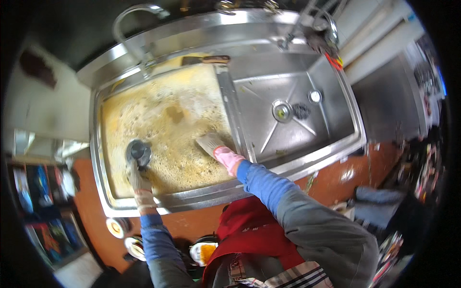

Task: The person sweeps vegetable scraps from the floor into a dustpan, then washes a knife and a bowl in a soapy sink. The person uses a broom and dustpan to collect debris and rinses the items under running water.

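Observation:
Foamy yellow-brown liquid (169, 162) fills the left basin of a stainless steel double sink (180, 199). Wearing a pale knit glove, my left hand (138, 180) has its fingers at the lower edge of a dark round object (139, 152) in the foam; whether they grip it cannot be told. My right hand (219, 149), in a similar glove with a pink cuff, reaches into the liquid near the divider. Its fingertips are blurred and partly under the surface, so what they touch is hidden. A knife-like tool with a brown handle (216, 59) lies on the sink's back ledge.
The right basin (295, 133) holds a drain (282, 111) with green scraps and a dark scouring pad (301, 111). A curved faucet (120, 27) rises behind the left basin. Dark gloves or cloth (318, 39) hang at the back right corner. Round containers (117, 227) stand below the front edge.

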